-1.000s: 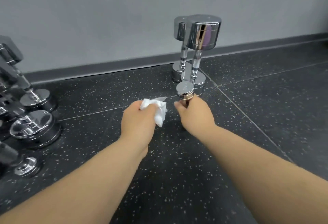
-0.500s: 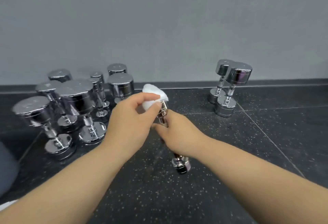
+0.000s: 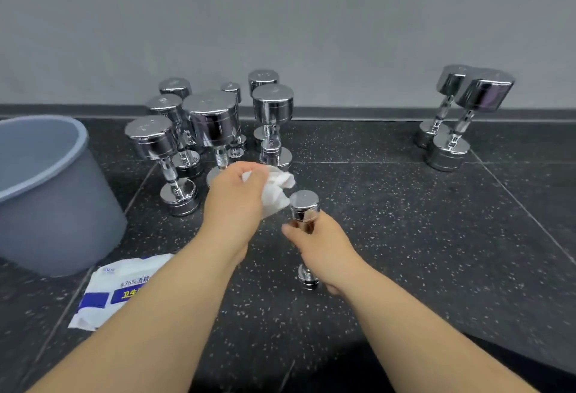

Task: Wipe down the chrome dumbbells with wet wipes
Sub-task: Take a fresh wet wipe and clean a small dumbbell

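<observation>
right hand (image 3: 324, 249) hiding dumbbell (image 3: 304, 205) handle, bin (image 3: 46, 193) cropped

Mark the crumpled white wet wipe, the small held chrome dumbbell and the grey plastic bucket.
crumpled white wet wipe (image 3: 277, 187): head view, bunched middle.
small chrome dumbbell (image 3: 304, 205): head view, upper head.
grey plastic bucket (image 3: 56, 205): head view, outer wall.

In right fingers (image 3: 291, 231): small chrome dumbbell (image 3: 304, 205), upright, handle wrapped, shiny top head above fingers, lower head below. In left fingers (image 3: 252, 179): crumpled white wet wipe (image 3: 277, 188), just beside top head, contact unclear. Cluster of upright chrome dumbbells (image 3: 213, 120) just beyond left fingers. Upright pair (image 3: 477, 99) well right of right fingers.
</observation>
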The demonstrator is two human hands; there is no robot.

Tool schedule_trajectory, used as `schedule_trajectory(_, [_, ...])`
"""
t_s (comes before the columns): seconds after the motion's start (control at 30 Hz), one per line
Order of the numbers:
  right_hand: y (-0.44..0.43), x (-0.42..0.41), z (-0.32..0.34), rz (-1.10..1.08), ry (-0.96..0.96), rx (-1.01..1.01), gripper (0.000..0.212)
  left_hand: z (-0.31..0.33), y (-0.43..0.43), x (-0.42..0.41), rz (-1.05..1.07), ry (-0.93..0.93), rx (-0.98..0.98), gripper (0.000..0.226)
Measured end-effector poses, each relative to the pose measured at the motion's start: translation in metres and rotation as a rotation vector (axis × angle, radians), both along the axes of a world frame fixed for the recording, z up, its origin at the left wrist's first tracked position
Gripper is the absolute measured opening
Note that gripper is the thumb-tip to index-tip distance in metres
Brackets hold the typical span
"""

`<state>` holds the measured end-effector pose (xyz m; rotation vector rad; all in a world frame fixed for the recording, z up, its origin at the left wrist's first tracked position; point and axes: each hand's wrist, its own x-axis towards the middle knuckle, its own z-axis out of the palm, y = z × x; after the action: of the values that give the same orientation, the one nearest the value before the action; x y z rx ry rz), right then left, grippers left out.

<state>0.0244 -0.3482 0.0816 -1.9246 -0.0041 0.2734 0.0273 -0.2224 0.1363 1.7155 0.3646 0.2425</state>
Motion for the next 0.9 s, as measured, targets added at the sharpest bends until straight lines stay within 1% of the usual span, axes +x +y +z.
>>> schedule_trajectory(0.07, [0.003, 0.006, -0.017, -0.002, 0.022, 0.014, 0.008, -0.009, 0.000, 0.006, -0.047, -0.005, 0.099, 0.024])
schedule_trajectory(0.13, [0.006, 0.016, -0.027, 0.001, 0.015, 0.029, 0.003, -0.019, 0.002, 0.012, -0.102, -0.027, 0.242, 0.037])
schedule_trajectory(0.2, [0.006, 0.024, -0.035, 0.011, 0.016, 0.038, 0.009, -0.035, 0.004, 0.020, -0.103, -0.003, 0.491, 0.024])
schedule_trajectory(0.23, [0.006, 0.027, -0.039, 0.016, 0.027, 0.028, 0.013, -0.039, 0.004, 0.022, -0.095, 0.010, 0.585, 0.020])
schedule_trajectory(0.27, [0.005, 0.029, -0.043, 0.020, 0.042, 0.007, 0.016, -0.044, 0.004, 0.023, -0.086, -0.001, 0.613, 0.018])
schedule_trajectory(0.3, [0.003, 0.030, -0.047, 0.019, 0.050, -0.015, 0.018, -0.047, 0.004, 0.024, -0.095, -0.024, 0.580, 0.016])
schedule_trajectory(0.37, [0.001, 0.030, -0.053, 0.008, 0.060, -0.036, 0.018, -0.047, 0.002, 0.023, -0.150, -0.050, 0.435, 0.018])
schedule_trajectory(0.43, [0.000, 0.032, -0.055, -0.002, 0.062, -0.060, 0.015, -0.047, -0.001, 0.019, -0.251, -0.018, 0.297, 0.021])
schedule_trajectory(0.47, [-0.001, 0.032, -0.055, -0.009, 0.062, -0.074, 0.015, -0.047, -0.003, 0.017, -0.302, -0.005, 0.270, 0.023])
schedule_trajectory(0.53, [-0.004, 0.031, -0.054, -0.027, 0.073, -0.066, 0.017, -0.047, -0.008, 0.011, -0.378, 0.048, 0.255, 0.037])
schedule_trajectory(0.57, [-0.006, 0.030, -0.054, -0.030, 0.078, -0.059, 0.019, -0.050, -0.010, 0.009, -0.403, 0.070, 0.249, 0.039])
schedule_trajectory(0.6, [-0.008, 0.029, -0.053, -0.020, 0.081, -0.064, 0.020, -0.053, -0.013, 0.008, -0.419, 0.071, 0.257, 0.034])
schedule_trajectory(0.67, [-0.011, 0.026, -0.054, 0.035, 0.068, -0.107, 0.022, -0.058, -0.016, 0.008, -0.440, 0.032, 0.314, 0.015])
schedule_trajectory(0.77, [-0.012, 0.023, -0.055, 0.089, 0.046, -0.158, 0.027, -0.062, -0.018, 0.011, -0.456, 0.005, 0.353, 0.028])
schedule_trajectory(0.87, [-0.012, 0.024, -0.056, 0.108, 0.062, -0.189, 0.035, -0.062, -0.018, 0.015, -0.455, 0.112, 0.305, 0.045])
schedule_trajectory(0.9, [-0.012, 0.024, -0.056, 0.114, 0.064, -0.191, 0.036, -0.062, -0.017, 0.015, -0.441, 0.126, 0.283, 0.046])
